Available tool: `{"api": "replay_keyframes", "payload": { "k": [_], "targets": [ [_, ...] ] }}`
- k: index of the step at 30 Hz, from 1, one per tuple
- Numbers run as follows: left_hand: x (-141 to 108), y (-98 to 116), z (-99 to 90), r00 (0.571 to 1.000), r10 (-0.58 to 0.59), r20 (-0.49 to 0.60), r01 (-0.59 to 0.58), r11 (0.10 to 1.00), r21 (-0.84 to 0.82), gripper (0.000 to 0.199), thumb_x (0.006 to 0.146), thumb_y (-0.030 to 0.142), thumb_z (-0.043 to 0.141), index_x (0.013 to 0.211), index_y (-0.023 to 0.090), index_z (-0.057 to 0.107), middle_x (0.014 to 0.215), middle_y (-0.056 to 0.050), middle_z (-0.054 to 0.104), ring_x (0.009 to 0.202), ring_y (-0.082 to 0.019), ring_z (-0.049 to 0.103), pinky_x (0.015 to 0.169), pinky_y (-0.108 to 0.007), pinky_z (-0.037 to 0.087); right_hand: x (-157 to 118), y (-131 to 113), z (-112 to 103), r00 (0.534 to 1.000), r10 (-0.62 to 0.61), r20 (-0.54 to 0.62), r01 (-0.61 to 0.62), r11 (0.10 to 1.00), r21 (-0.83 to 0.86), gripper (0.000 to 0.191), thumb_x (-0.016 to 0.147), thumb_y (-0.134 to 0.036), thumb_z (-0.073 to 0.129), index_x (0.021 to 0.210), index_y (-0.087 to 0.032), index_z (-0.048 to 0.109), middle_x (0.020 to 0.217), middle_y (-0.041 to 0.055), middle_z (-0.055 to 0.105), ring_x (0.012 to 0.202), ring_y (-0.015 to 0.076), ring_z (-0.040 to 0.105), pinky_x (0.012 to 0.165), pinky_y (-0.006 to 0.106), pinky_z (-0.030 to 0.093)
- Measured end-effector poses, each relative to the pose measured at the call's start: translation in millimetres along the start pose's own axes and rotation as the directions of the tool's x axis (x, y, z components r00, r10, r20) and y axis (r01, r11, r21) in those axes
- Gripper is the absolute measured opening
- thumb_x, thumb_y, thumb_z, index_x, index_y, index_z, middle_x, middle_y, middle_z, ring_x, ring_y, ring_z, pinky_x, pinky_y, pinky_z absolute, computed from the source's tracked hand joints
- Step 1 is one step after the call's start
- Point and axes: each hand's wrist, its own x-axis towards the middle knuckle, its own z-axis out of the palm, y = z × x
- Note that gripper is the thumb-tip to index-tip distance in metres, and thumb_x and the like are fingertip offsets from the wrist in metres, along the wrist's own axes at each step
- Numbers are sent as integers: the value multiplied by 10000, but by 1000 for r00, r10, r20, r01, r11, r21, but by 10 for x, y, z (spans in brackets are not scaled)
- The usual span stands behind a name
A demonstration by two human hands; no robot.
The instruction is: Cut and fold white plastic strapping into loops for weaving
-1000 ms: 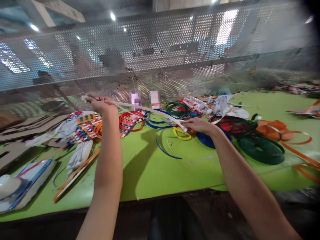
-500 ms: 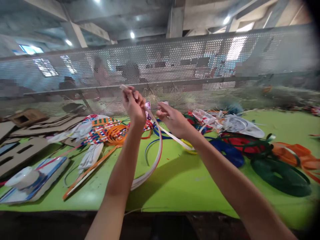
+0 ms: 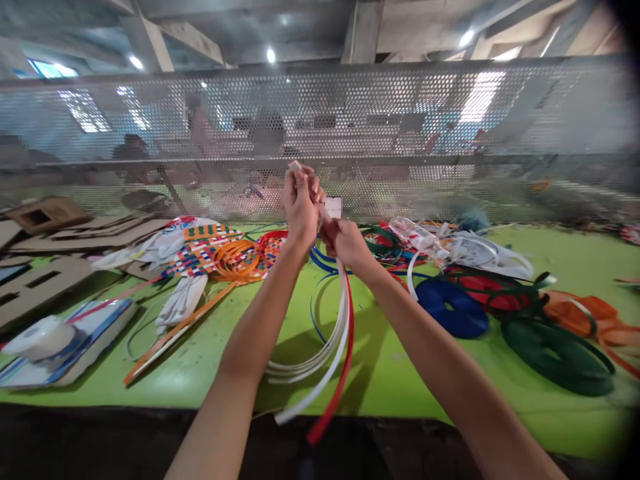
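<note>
My left hand [image 3: 303, 203] is raised above the far side of the table, closed around a bundle of flat plastic strips, whose pale ends poke out above the fingers. Just below and to the right, my right hand [image 3: 346, 245] grips the same bundle. From under it the white strips [image 3: 333, 340] and one red strip [image 3: 347, 360] hang in a curve toward the table's front edge. A blue strip [image 3: 314, 313] curves on the table behind them. Behind my hands stands a phone-like white screen [image 3: 334, 207].
Coils of blue strip [image 3: 450, 307], green strip [image 3: 555, 357] and orange strip [image 3: 237, 260] lie on the green table [image 3: 400, 380]. Woven multicolour pieces [image 3: 193, 257], cardboard [image 3: 55, 280] and a white spool [image 3: 43, 337] are at left. A perforated metal screen [image 3: 380, 133] stands behind.
My left hand has moved right with the strips. My right hand, open before, has closed on the bundle. The white and red strips now hang apart at their lower ends.
</note>
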Motion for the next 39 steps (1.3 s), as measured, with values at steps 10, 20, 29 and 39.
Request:
{"api": "replay_keyframes", "payload": {
  "k": [10,20,29,39],
  "targets": [
    [225,-39,-308,984,-58,-167,49,997,-54,288,1125,317,473,864,226,552,621,59,401,471,-67,341,509,-206,335,-292,345,-134,999,32,44,-36,994,103,514,952,-776,533,924,-280,400,561,-114,417,373,67,279,364,190,206],
    [-11,-231,-88,993,-108,-56,104,992,-66,277,1093,341,551,843,226,585,640,48,429,506,-77,391,548,-213,359,35,211,-324,957,-275,-92,233,917,-324,373,1022,-541,499,902,-208,617,840,36,677,755,162,667,696,254,524],
    [-160,-278,80,990,-139,23,141,989,-54,268,1082,256,568,820,217,612,716,13,500,593,-84,474,594,-217,407,51,-44,-289,996,-5,-88,3,1000,-25,298,1023,-378,577,800,-186,622,620,24,660,521,157,648,589,293,593],
    [136,-96,-183,984,-106,-143,89,988,-126,334,1123,184,430,814,217,552,660,43,449,513,-72,394,566,-194,376,-246,258,-82,972,216,-89,-210,975,73,505,1058,-481,547,643,-193,536,472,-44,437,359,65,361,363,211,276]
  ]
}}
